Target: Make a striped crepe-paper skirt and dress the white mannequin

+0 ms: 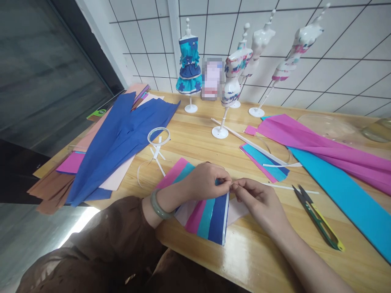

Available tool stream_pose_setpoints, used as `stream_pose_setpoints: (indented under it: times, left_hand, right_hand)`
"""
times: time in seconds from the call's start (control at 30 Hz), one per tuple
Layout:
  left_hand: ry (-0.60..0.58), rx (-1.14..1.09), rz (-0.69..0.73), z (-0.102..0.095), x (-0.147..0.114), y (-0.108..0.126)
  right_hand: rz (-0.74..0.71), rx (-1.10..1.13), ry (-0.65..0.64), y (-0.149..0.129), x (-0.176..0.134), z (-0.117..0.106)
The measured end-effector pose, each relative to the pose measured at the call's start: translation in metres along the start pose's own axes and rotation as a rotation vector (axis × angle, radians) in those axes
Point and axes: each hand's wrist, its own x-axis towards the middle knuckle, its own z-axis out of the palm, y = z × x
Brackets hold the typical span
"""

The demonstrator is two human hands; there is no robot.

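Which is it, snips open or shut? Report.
Open: the snips lie on the table with their two blade tips apart and a gap showing between them.

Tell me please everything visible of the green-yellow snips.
The snips have two dark, pointed, metal-looking blades, standing slightly apart, and slim handle sides, one dark green, one yellow, meeting at the near end. They lie on the wooden table, tips pointing away and leftward, at a thin white strip; whether they touch it is unclear. The right hand is nearby, not touching.
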Motion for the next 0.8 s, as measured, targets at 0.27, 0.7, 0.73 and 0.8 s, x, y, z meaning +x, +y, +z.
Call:
stream_pose_setpoints:
  times: [0.27, 0.7, 0.73, 0.8]
  left_hand:
    - [-0.014, -0.077, -0.063, -0.0019, 0.0008, 0.0009]
    - [-0.005, -0.063, -0.044, 0.0002, -0.0003, -0.0014]
    - [0.001, -0.062, -0.046, 0.0002, -0.0001, -0.0011]
    - [0.009, -0.064, -0.055, -0.0003, 0.0004, 0.0001]
  right_hand:
    - [0.005, 0.019, 0.007, -0.0025, -0.0004, -0.0007]
    - [0.011, 0.028, 0.035, -0.0036, -0.001, 0.002]
    - [0.013, 0.034, 0.042, -0.0041, -0.001, 0.0023]
    - [0.01, 0.043, 0.052, -0.0046, -0.0013, 0.0026]
